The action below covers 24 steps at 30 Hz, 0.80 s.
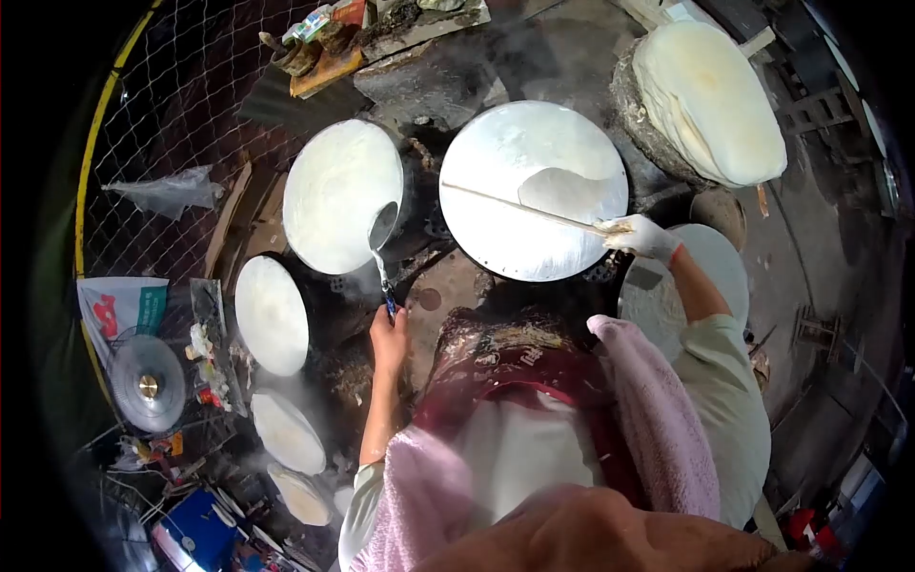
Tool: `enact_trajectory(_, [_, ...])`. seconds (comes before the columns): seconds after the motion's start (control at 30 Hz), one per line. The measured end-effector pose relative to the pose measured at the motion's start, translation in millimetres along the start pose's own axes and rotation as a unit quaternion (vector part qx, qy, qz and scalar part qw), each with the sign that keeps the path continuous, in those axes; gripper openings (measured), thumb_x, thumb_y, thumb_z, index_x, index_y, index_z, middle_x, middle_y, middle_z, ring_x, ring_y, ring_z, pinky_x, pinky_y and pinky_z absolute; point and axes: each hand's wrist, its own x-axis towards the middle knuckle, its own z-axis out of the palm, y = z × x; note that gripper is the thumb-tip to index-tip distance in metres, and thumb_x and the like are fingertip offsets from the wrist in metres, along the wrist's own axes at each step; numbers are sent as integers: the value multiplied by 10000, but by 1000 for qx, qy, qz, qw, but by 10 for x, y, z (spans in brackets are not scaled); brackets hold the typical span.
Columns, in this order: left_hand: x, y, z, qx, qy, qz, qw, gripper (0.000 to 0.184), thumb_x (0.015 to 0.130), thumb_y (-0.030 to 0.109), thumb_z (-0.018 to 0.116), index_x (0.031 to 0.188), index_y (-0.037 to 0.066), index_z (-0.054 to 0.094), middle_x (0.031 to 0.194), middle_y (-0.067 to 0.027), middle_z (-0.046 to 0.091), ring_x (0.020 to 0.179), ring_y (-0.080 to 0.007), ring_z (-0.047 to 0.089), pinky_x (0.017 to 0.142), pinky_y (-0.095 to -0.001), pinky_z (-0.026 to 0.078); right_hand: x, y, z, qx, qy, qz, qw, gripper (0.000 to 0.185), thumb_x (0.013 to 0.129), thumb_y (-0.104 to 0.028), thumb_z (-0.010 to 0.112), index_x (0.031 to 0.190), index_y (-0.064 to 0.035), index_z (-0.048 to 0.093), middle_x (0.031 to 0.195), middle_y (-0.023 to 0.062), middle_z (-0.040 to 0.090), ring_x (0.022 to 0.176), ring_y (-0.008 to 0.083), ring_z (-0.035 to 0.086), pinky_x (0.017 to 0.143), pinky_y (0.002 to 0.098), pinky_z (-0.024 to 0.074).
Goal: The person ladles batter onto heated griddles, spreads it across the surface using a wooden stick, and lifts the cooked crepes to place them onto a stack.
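My left hand (389, 336) is closed round the blue handle of a metal ladle (383, 227), whose bowl is over the right edge of a round griddle with a pale batter layer (341, 191). My right hand (637, 236), in a white glove, grips a long thin stick (519, 206). The stick lies across the large round griddle (515, 133) in the centre. White batter covers part of that griddle, and a grey patch (562, 194) shows above the stick.
A stack of pale round sheets (710, 100) stands at the upper right. Another griddle (713, 267) is beneath my right forearm. More round griddles with pale sheets (272, 315) line the left. A fan (148, 383) and wire netting (181, 95) are at far left.
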Motion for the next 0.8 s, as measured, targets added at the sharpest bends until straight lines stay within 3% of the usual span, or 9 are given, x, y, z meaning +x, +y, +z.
enact_trajectory(0.13, [199, -219, 7, 58, 12, 58, 997, 181, 893, 152, 594, 890, -27, 562, 716, -184, 599, 636, -296, 583, 617, -386, 464, 109, -263, -260, -14, 112, -26, 993, 410, 853, -107, 675, 1231, 29, 594, 1191, 88, 635, 1000, 124, 600, 901, 284, 458])
enact_trajectory(0.23, [408, -50, 85, 95, 20, 105, 990, 204, 890, 152, 602, 889, -45, 549, 733, -231, 593, 662, -377, 582, 629, -409, 464, 514, -131, -328, -87, 72, -119, 986, 450, 864, -156, 675, 1264, 20, 569, 1169, 72, 644, 973, 123, 602, 876, 270, 460])
enact_trajectory(0.33, [523, 246, 194, 134, 4, 124, 983, 214, 887, 145, 607, 850, -45, 518, 747, -259, 592, 724, -451, 590, 629, -442, 458, 320, -119, -145, -121, -9, -65, 990, 484, 866, -190, 679, 1282, 23, 551, 1165, 84, 649, 965, 119, 603, 846, 251, 466])
enact_trajectory(0.37, [560, 294, 249, 163, 8, 163, 973, 217, 893, 146, 602, 897, -58, 530, 777, -265, 607, 737, -439, 611, 626, -440, 461, 18, -472, -38, -90, -27, 67, 993, 475, 859, -177, 684, 1272, 21, 561, 1146, 91, 657, 950, 113, 608, 822, 247, 474])
enact_trajectory(0.47, [692, 372, 390, 218, -11, 197, 956, 217, 893, 160, 587, 909, -41, 505, 806, -281, 615, 778, -452, 613, 636, -481, 467, -109, 25, -219, -30, -17, -57, 998, 464, 847, -109, 683, 1261, 56, 555, 1110, 72, 655, 943, 111, 616, 858, 254, 478])
enact_trajectory(0.57, [747, 440, 511, 260, -26, 208, 942, 219, 890, 176, 576, 915, -19, 481, 808, -288, 616, 798, -466, 604, 647, -524, 472, -13, -23, -255, 30, 132, -79, 988, 449, 842, -57, 683, 1255, 64, 555, 1186, 104, 637, 1020, 134, 607, 923, 251, 455])
enact_trajectory(0.6, [739, 456, 534, 276, -27, 216, 936, 222, 890, 181, 573, 928, -15, 478, 808, -289, 618, 802, -467, 604, 649, -535, 474, 88, -52, -240, -69, 153, -132, 977, 479, 841, -84, 694, 1276, 47, 544, 1238, 98, 614, 1058, 139, 590, 932, 241, 443])
enact_trajectory(0.77, [382, 421, 392, 350, -74, 231, 905, 198, 888, 163, 553, 932, -12, 470, 750, -271, 623, 721, -452, 616, 626, -532, 489, 274, -19, 77, 15, 1, -50, 999, 434, 853, -114, 677, 1251, 28, 579, 1170, 67, 643, 960, 128, 596, 834, 222, 461])
enact_trajectory(0.8, [267, 356, 359, 358, -86, 223, 903, 198, 890, 163, 551, 932, -10, 466, 733, -268, 617, 705, -454, 611, 609, -535, 485, 45, -294, 142, -10, -14, 106, 994, 425, 856, -127, 681, 1240, 31, 587, 1072, 47, 664, 875, 108, 588, 763, 232, 469])
